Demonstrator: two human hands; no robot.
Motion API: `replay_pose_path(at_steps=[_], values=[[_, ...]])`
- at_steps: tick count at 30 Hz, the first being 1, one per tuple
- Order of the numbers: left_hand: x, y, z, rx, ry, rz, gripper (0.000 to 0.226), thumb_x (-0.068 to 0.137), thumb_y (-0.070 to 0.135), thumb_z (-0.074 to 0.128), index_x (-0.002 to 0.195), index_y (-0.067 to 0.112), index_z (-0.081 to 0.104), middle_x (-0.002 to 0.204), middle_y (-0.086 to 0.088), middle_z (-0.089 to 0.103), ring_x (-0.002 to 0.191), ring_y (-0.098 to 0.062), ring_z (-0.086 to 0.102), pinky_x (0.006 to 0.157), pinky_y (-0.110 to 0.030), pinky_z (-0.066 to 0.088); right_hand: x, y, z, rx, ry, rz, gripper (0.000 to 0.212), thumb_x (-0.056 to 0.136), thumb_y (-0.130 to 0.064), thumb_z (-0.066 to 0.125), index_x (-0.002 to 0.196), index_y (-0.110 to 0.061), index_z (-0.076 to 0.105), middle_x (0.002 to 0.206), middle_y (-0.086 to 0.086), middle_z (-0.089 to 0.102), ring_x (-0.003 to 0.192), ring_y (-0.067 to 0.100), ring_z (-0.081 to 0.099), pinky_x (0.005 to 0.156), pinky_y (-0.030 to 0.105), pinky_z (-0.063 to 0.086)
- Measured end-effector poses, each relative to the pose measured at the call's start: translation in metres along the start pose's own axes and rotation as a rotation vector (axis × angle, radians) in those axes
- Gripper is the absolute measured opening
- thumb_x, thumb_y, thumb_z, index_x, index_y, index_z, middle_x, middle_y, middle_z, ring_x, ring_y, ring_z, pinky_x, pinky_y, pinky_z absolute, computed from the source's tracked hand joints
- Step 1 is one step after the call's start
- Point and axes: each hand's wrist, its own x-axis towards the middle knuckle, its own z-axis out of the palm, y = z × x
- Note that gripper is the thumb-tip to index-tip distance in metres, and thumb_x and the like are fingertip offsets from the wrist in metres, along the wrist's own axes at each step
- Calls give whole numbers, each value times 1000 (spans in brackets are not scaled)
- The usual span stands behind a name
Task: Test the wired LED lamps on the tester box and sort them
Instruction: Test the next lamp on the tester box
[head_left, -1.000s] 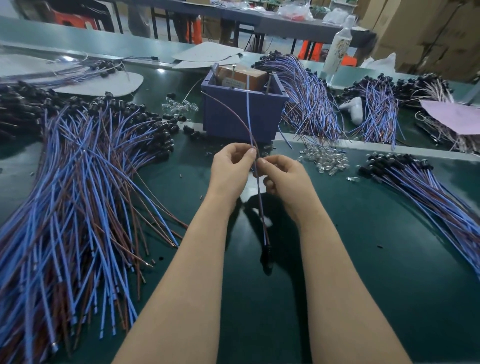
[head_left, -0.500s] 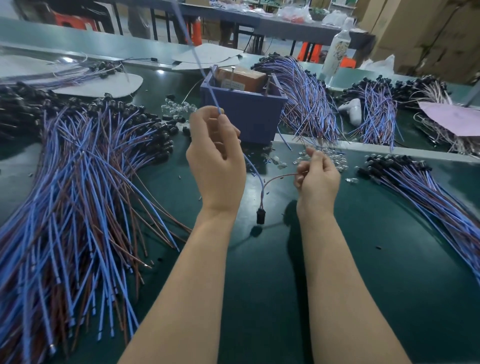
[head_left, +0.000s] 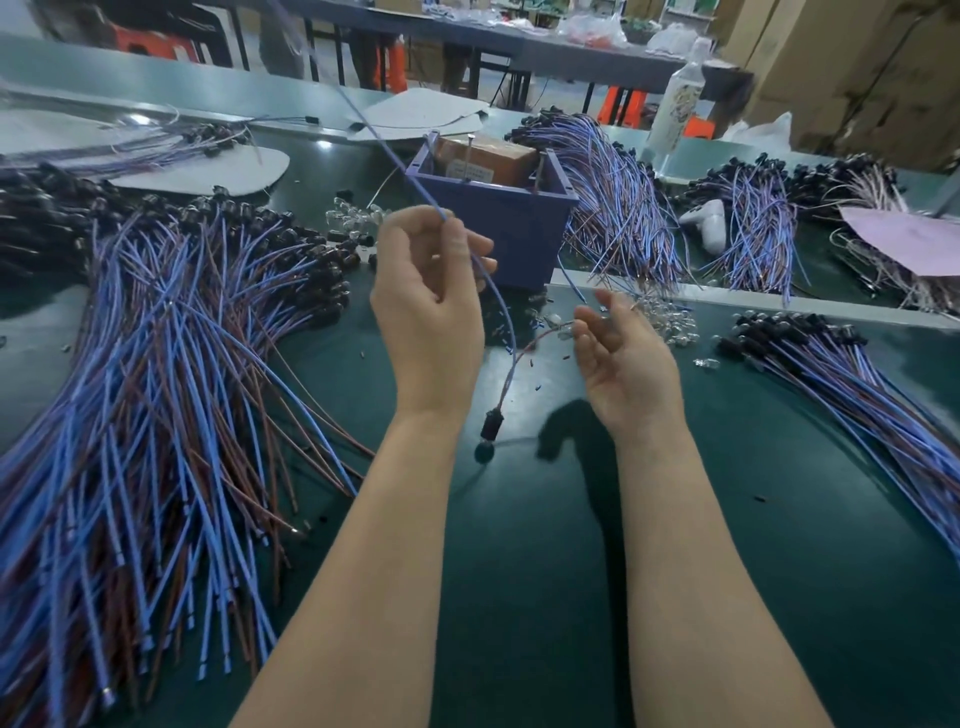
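Below the left grip (head_left: 431, 312) pinching its blue wire (head_left: 511, 338) hangs the lamp (head_left: 491, 423) (right grip (head_left: 623, 358) slack-open).

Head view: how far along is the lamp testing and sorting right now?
Done, apparently: a smaller bundle lies to the right. In hand: the left hand pinches one lamp's blue lead, its black holder dangling above the table in front of the tester box; the right hand is open by the brown lead. Left: the big pile on the left, likely untested.
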Motion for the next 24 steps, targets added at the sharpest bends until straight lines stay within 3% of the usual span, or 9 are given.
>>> replay_pose_path(at_steps=[3,6,10,13,16,20,24], values=[[3,-1,1,-215,-107,-305,11,98,9,47,91,15,53,69,4,66,62,-8,63,61,-20,51,-2,-2,2,41,-123,14,18,98,-21,47,94,-12,62,66,0,66,53,7,58,51,14,49],[13,-3,-7,-645,-136,-653,16,100,9,42,92,11,56,62,5,62,53,-4,56,52,-15,47,-2,-7,2,122,-201,-18,20,99,-23,42,97,-15,61,58,-5,58,43,4,45,44,12,37],[20,-8,-17,-1014,-76,-876,19,100,10,39,91,7,56,60,4,55,45,-2,48,42,-10,41,-2,-13,-1,205,-246,-64,26,102,-27,35,103,-17,58,49,-7,48,36,1,35,38,10,28],[19,-14,-17,-1013,-34,-974,21,100,11,39,88,8,55,57,5,54,42,-1,46,40,-9,38,-4,-13,1,182,-257,-53,25,101,-26,35,105,-16,58,48,-7,48,35,0,35,38,9,26],[14,-17,-10,-929,-98,-1069,20,100,12,39,88,9,55,57,5,54,41,-1,45,39,-8,38,-6,-8,6,190,-255,-25,20,100,-22,40,103,-13,58,55,-4,56,39,0,44,39,8,35],[4,-12,-2,-921,-305,-1120,17,97,11,40,90,9,55,58,7,46,42,-1,41,40,-8,34,-7,-4,11,165,-303,6,17,99,-18,42,96,-14,59,62,0,64,45,2,53,45,9,45],[-2,-3,-3,-967,-551,-998,22,86,12,40,87,10,61,55,9,45,43,-1,39,41,-8,34,-8,2,12,-71,-327,-1,18,97,-15,48,90,-16,64,61,-3,63,47,2,51,47,11,45]])
